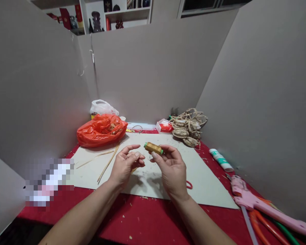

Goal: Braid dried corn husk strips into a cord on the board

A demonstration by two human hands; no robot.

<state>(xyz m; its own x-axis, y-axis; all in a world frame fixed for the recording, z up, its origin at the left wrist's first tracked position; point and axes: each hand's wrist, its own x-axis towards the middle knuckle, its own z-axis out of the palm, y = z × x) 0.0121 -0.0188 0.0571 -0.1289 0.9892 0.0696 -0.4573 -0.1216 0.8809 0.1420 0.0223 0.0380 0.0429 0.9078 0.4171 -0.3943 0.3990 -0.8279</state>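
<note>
A spool of golden-brown thread point(153, 148) with green ends is held in my right hand point(174, 166), between the thumb and fingers, above the pale board point(91, 177). To its left, my left hand point(124, 163) pinches with the thumb against the fingers while the index finger reaches toward the spool. What sits in that pinch is too small to make out. A bit of something yellowish shows under the left hand. Partly hidden behind my right wrist lies a red loop point(189, 184), perhaps a handle.
Left of my hands lie thin dry strips point(108, 162) and a red plastic bag point(102, 131) of dry material. Coiled straw rope point(190, 127) is piled at the back right. A white-and-green roll point(221, 160) and a pink-handled tool point(265, 204) lie along the right. Grey panels surround the table.
</note>
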